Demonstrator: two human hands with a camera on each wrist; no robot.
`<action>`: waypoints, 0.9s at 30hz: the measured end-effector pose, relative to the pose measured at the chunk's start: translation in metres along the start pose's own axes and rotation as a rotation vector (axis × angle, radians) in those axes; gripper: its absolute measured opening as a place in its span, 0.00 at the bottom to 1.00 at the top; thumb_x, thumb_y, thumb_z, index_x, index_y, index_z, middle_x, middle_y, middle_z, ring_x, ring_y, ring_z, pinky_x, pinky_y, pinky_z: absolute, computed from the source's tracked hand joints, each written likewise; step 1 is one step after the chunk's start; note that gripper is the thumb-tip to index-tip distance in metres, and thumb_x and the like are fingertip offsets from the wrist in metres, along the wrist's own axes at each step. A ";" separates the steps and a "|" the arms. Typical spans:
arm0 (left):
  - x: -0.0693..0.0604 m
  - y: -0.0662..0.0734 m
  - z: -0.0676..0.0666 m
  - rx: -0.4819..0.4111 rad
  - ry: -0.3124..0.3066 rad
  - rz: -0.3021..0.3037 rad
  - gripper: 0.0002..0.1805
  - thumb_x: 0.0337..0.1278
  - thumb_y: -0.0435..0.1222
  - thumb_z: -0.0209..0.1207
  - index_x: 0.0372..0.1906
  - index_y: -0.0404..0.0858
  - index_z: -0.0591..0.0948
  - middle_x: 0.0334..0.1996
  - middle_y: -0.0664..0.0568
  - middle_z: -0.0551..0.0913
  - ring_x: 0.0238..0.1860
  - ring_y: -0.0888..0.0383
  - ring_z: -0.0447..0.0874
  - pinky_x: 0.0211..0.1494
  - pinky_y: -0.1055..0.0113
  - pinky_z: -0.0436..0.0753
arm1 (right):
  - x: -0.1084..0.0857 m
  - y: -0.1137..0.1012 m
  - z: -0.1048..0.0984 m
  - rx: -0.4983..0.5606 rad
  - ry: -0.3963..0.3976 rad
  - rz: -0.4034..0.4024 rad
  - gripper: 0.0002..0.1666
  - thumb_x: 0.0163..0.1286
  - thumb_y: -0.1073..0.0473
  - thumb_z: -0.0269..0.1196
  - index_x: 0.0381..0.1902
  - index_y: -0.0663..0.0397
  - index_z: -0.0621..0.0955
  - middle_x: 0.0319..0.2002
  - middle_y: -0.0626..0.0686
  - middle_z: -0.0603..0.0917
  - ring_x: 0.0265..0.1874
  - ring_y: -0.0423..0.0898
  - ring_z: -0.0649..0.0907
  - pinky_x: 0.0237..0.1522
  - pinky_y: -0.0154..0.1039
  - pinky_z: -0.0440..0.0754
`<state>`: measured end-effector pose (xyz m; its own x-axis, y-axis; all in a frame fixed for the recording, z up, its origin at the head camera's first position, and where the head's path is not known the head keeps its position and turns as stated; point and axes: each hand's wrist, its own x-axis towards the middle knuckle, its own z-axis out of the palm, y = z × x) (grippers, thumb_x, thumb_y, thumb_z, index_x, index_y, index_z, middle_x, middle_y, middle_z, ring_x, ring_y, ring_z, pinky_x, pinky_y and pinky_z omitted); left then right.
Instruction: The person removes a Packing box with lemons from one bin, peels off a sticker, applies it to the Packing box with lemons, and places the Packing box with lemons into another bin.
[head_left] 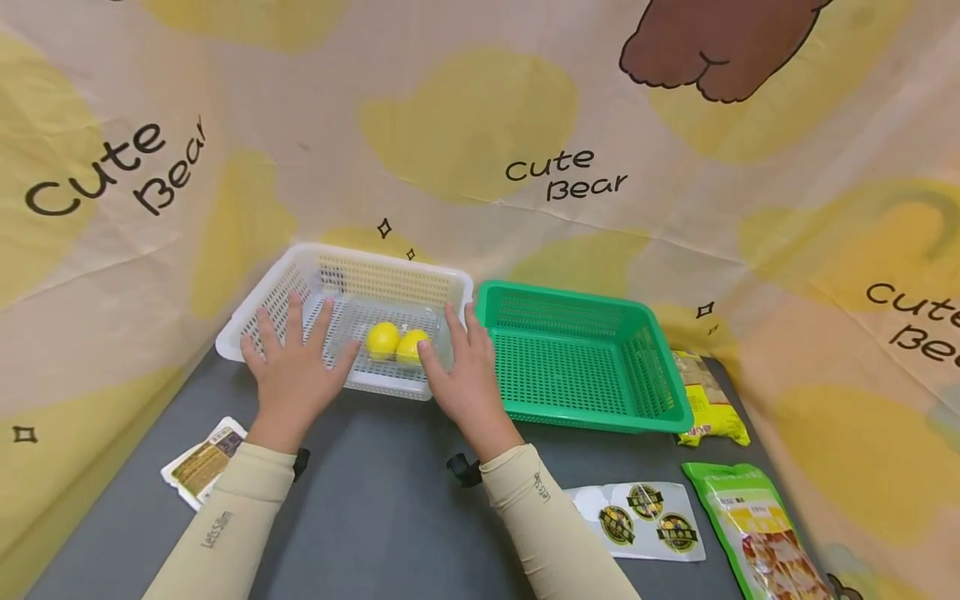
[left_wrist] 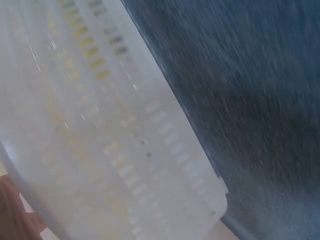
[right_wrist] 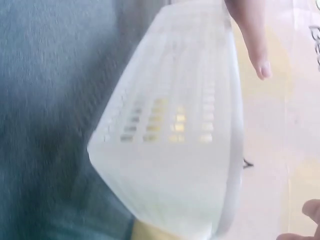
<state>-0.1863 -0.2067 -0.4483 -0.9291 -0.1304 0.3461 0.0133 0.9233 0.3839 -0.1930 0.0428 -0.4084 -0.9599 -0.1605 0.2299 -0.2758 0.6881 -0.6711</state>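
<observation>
A white slotted basket (head_left: 390, 263) stands at the back left of the dark table. Inside it lies a clear plastic box (head_left: 411, 315) with two yellow lemons (head_left: 382, 341). My left hand (head_left: 296, 375) is over the basket's front left part, its fingers spread and straight, holding nothing. At the front right corner is my right hand (head_left: 468, 383), fingers extended and thumb apart, near the lemons. Whether either hand touches the rim cannot be told. Both wrist views show the basket wall (left_wrist: 150, 165) blurred and close, with fingertips (right_wrist: 264, 69) beyond its rim in the right one.
A green basket (head_left: 585, 417) stands right of the white one. A yellow packet (head_left: 708, 408), a green food bag (head_left: 757, 533) and a sheet of round stickers (head_left: 652, 521) lie on the right. A label-like card (head_left: 206, 462) is at the left. Printed cloth (head_left: 465, 125) hangs behind.
</observation>
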 end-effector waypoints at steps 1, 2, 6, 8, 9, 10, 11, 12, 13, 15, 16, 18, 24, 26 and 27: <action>0.001 -0.003 0.000 -0.002 0.002 -0.008 0.45 0.75 0.66 0.46 0.87 0.50 0.55 0.86 0.41 0.37 0.80 0.23 0.25 0.71 0.21 0.29 | 0.000 -0.002 0.003 -0.006 -0.003 -0.001 0.44 0.80 0.34 0.54 0.87 0.36 0.57 0.87 0.50 0.48 0.83 0.63 0.51 0.73 0.70 0.62; 0.002 -0.006 0.000 -0.005 0.007 -0.014 0.45 0.75 0.66 0.46 0.87 0.49 0.56 0.86 0.40 0.37 0.80 0.22 0.25 0.70 0.20 0.29 | -0.001 -0.005 0.006 -0.008 -0.006 -0.001 0.44 0.79 0.34 0.55 0.87 0.36 0.57 0.87 0.50 0.48 0.83 0.64 0.51 0.73 0.70 0.62; 0.005 -0.014 0.000 -0.021 -0.007 -0.036 0.46 0.75 0.67 0.45 0.87 0.48 0.55 0.86 0.39 0.35 0.79 0.21 0.23 0.69 0.20 0.27 | 0.000 -0.014 0.017 -0.025 -0.028 -0.002 0.45 0.78 0.35 0.56 0.86 0.36 0.58 0.87 0.51 0.48 0.82 0.67 0.51 0.70 0.73 0.63; 0.006 -0.016 -0.001 -0.026 -0.025 -0.051 0.47 0.74 0.68 0.44 0.87 0.47 0.55 0.86 0.38 0.34 0.79 0.20 0.22 0.69 0.19 0.27 | 0.001 -0.017 0.022 -0.024 -0.050 0.007 0.45 0.78 0.35 0.57 0.86 0.36 0.58 0.87 0.52 0.47 0.82 0.67 0.50 0.69 0.75 0.64; 0.006 -0.017 -0.002 -0.029 -0.038 -0.061 0.48 0.74 0.69 0.43 0.87 0.47 0.54 0.86 0.38 0.33 0.78 0.19 0.21 0.69 0.20 0.26 | 0.003 -0.019 0.024 -0.022 -0.061 0.012 0.46 0.78 0.35 0.57 0.87 0.37 0.58 0.87 0.52 0.46 0.83 0.67 0.49 0.69 0.75 0.63; 0.007 -0.017 -0.002 -0.032 -0.050 -0.072 0.48 0.73 0.70 0.43 0.87 0.47 0.53 0.85 0.37 0.32 0.78 0.19 0.20 0.69 0.20 0.25 | 0.005 -0.020 0.026 -0.019 -0.075 0.021 0.46 0.78 0.35 0.57 0.87 0.36 0.57 0.87 0.52 0.45 0.83 0.66 0.48 0.69 0.74 0.63; 0.007 -0.017 -0.003 -0.037 -0.062 -0.083 0.49 0.73 0.70 0.42 0.87 0.47 0.53 0.85 0.37 0.32 0.77 0.18 0.19 0.68 0.20 0.24 | 0.007 -0.021 0.028 -0.021 -0.087 0.029 0.46 0.78 0.35 0.57 0.87 0.36 0.57 0.87 0.51 0.44 0.83 0.64 0.47 0.69 0.74 0.64; 0.008 -0.017 -0.004 -0.039 -0.074 -0.092 0.50 0.72 0.71 0.42 0.87 0.47 0.52 0.85 0.36 0.31 0.76 0.18 0.17 0.68 0.20 0.23 | 0.010 -0.022 0.030 -0.017 -0.096 0.038 0.46 0.78 0.34 0.57 0.87 0.36 0.56 0.87 0.51 0.43 0.84 0.63 0.47 0.69 0.73 0.64; 0.009 -0.017 -0.005 -0.041 -0.084 -0.099 0.50 0.72 0.72 0.42 0.87 0.47 0.52 0.85 0.36 0.30 0.75 0.18 0.15 0.68 0.21 0.22 | 0.012 -0.023 0.032 -0.013 -0.106 0.046 0.46 0.78 0.34 0.57 0.87 0.36 0.56 0.87 0.51 0.42 0.84 0.61 0.47 0.70 0.72 0.65; 0.010 -0.016 -0.006 -0.040 -0.107 -0.111 0.52 0.71 0.73 0.40 0.87 0.47 0.51 0.84 0.35 0.28 0.73 0.17 0.11 0.66 0.21 0.19 | 0.018 -0.024 0.036 -0.011 -0.124 0.063 0.47 0.78 0.34 0.57 0.87 0.35 0.55 0.87 0.50 0.41 0.84 0.59 0.46 0.70 0.71 0.66; 0.010 -0.015 -0.006 -0.041 -0.115 -0.113 0.52 0.70 0.74 0.40 0.87 0.47 0.51 0.84 0.34 0.29 0.72 0.17 0.10 0.66 0.21 0.18 | 0.022 -0.024 0.038 -0.007 -0.132 0.073 0.46 0.78 0.34 0.57 0.87 0.35 0.55 0.87 0.50 0.41 0.84 0.59 0.46 0.69 0.71 0.67; 0.011 -0.014 -0.006 -0.035 -0.129 -0.117 0.53 0.69 0.75 0.39 0.87 0.46 0.51 0.84 0.33 0.29 0.71 0.15 0.08 0.65 0.21 0.16 | 0.028 -0.024 0.042 0.011 -0.149 0.101 0.47 0.78 0.34 0.56 0.87 0.35 0.55 0.87 0.52 0.40 0.84 0.61 0.46 0.69 0.71 0.66; 0.012 -0.014 -0.006 -0.019 -0.150 -0.129 0.56 0.66 0.77 0.39 0.87 0.47 0.49 0.83 0.29 0.29 0.68 0.15 0.05 0.63 0.21 0.16 | 0.051 -0.021 0.052 0.080 -0.218 0.226 0.48 0.78 0.33 0.56 0.87 0.39 0.55 0.86 0.61 0.40 0.83 0.67 0.46 0.73 0.71 0.60; 0.011 -0.014 -0.007 -0.016 -0.153 -0.137 0.57 0.66 0.78 0.38 0.87 0.47 0.49 0.83 0.28 0.29 0.68 0.15 0.05 0.64 0.20 0.16 | 0.058 -0.020 0.056 0.102 -0.235 0.276 0.48 0.79 0.32 0.55 0.87 0.41 0.55 0.86 0.62 0.40 0.83 0.66 0.48 0.74 0.69 0.60; 0.011 -0.014 -0.008 -0.015 -0.156 -0.142 0.57 0.66 0.78 0.38 0.88 0.47 0.49 0.82 0.28 0.28 0.68 0.15 0.05 0.64 0.20 0.17 | 0.060 -0.019 0.057 0.114 -0.243 0.305 0.48 0.79 0.32 0.55 0.87 0.42 0.55 0.86 0.63 0.39 0.83 0.66 0.50 0.75 0.68 0.60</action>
<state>-0.1934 -0.2238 -0.4432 -0.9679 -0.2007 0.1514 -0.1176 0.8937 0.4329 -0.2483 -0.0207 -0.4221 -0.9788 -0.1329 -0.1556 0.0326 0.6495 -0.7597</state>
